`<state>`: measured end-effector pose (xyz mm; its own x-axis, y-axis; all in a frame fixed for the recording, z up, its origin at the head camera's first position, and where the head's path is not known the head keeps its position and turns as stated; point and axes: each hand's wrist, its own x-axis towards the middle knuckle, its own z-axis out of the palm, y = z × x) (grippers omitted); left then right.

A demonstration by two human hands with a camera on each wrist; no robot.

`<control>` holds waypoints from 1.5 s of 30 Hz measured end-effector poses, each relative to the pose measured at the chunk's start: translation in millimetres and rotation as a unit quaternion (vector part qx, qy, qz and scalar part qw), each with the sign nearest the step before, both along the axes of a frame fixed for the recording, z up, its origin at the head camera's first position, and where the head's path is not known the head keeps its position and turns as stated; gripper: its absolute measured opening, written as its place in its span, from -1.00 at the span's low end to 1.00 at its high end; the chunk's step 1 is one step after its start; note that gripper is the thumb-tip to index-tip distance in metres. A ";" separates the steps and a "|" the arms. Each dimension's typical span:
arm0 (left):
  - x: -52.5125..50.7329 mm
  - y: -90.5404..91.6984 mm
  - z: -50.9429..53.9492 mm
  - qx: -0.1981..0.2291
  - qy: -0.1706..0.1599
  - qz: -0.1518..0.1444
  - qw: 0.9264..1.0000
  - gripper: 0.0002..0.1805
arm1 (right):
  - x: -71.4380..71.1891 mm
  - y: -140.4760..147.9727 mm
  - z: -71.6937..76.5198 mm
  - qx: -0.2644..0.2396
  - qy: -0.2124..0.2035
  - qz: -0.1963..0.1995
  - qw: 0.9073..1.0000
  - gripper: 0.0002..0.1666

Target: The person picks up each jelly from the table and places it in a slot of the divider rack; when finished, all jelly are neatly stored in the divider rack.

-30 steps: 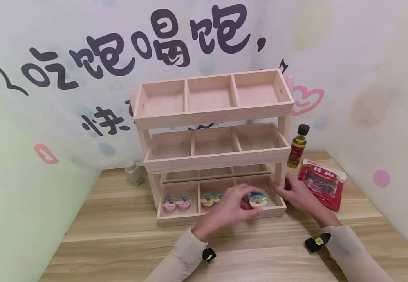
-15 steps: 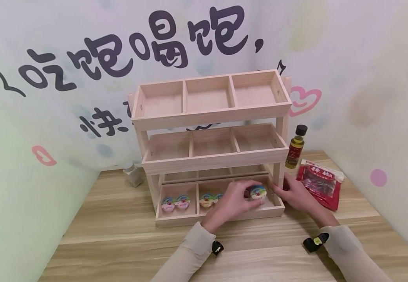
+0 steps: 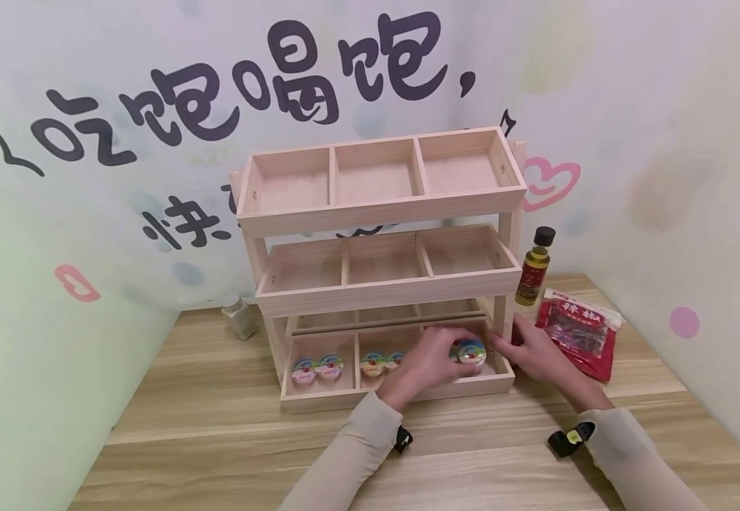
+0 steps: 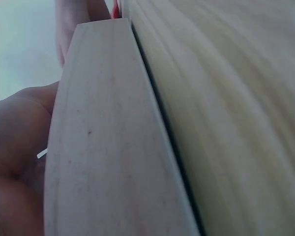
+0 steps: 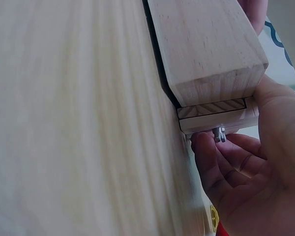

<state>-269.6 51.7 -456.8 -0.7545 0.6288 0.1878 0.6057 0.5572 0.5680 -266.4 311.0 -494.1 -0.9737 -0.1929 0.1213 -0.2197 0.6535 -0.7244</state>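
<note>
In the head view a three-tier wooden rack [image 3: 388, 292] stands on the table. My left hand [image 3: 424, 362] is in its bottom right compartment, thumb and fingers around a jelly cup [image 3: 472, 353] with a colourful lid. Part of another cup shows beside it, mostly covered by the fingers. My right hand [image 3: 536, 355] grips the rack's lower right side; in the right wrist view its fingers curl beside a small metal fitting [image 5: 220, 134]. The left wrist view shows the bottom front board [image 4: 98, 128] hiding much of the left hand.
Two pink cups [image 3: 329, 367] sit in the bottom left compartment, two yellowish cups [image 3: 373, 364] in the middle one. Right of the rack are an oil bottle [image 3: 534, 268] and a red packet [image 3: 577, 330] lying flat. A small white-capped jar [image 3: 238, 317] stands at the left.
My left hand has moved slightly right with the cup, which now sits deeper in the right compartment, close to the other cup. The right hand keeps its hold on the rack.
</note>
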 end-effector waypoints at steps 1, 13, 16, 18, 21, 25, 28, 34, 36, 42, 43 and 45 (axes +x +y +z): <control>-0.2 0.6 -1.1 -0.005 0.005 -0.001 1.000 -0.50 | 0.0 -0.1 0.1 -0.001 -0.001 0.000 1.000 -0.12; 1.1 2.6 -3.5 -0.042 0.009 0.015 0.999 -0.52 | 0.7 -0.9 0.7 0.000 -0.006 -0.002 1.000 -0.12; 1.2 3.2 -3.0 -0.053 0.008 0.019 0.998 -0.52 | 0.2 -1.0 0.8 0.000 -0.005 -0.001 1.000 -0.13; 1.3 3.6 -2.5 -0.058 0.009 0.020 0.998 -0.51 | -0.1 -0.9 0.8 0.001 -0.004 -0.002 1.000 -0.14; 1.9 4.0 -1.2 -0.062 0.011 0.023 0.998 -0.52 | -0.8 -0.6 0.7 0.002 -0.002 -0.001 1.000 -0.14; 2.6 4.7 -0.4 -0.066 0.013 0.029 0.997 -0.53 | -1.2 -0.4 0.5 0.002 0.000 0.000 1.000 -0.14; 3.5 5.2 0.2 -0.065 0.011 0.031 0.997 -0.53 | -1.2 -0.1 -0.2 0.002 0.000 -0.002 1.000 -0.14; 6.5 5.2 1.6 -0.061 0.002 0.039 0.997 -0.54 | -0.7 -0.4 -0.3 0.003 -0.005 -0.004 1.000 -0.14; 6.9 5.3 2.0 -0.060 0.001 0.042 0.997 -0.54 | -0.5 -0.7 0.1 0.001 -0.007 -0.003 1.000 -0.13; 6.4 5.9 1.9 -0.059 0.004 0.043 0.997 -0.54 | -0.2 -0.9 1.0 -0.002 -0.008 -0.001 1.000 -0.13; 6.6 5.9 1.9 -0.059 0.004 0.043 0.997 -0.54 | -0.2 -0.8 0.9 -0.002 -0.007 -0.001 1.000 -0.13; 6.9 5.9 2.2 -0.056 0.004 0.044 0.997 -0.54 | -0.3 -0.6 0.6 -0.002 -0.006 -0.001 1.000 -0.14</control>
